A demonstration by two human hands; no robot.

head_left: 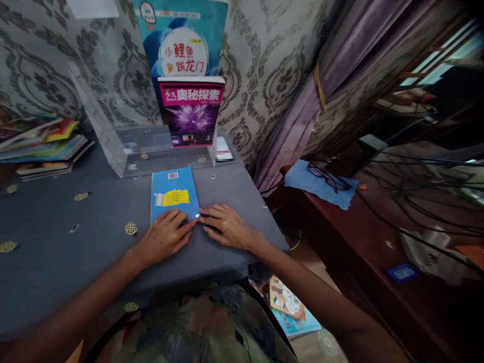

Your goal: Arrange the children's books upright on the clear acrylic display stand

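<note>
A blue book with a barcode and a yellow scroll panel lies face down on the grey tablecloth. My left hand rests across its lower part, fingers stretched out over the cover. Beside the book's lower right corner is my right hand, its fingers extended flat and the fingertips touching that corner. A small bright white spot shows at the corner between the two hands; what it is I cannot make out. The book's bottom edge is hidden under my left hand.
Behind the book, a clear acrylic stand holds a purple-and-black book before a taller teal book. Stacked books sit at left. Glasses lie on a blue cloth at right, near loose cables. More books are below.
</note>
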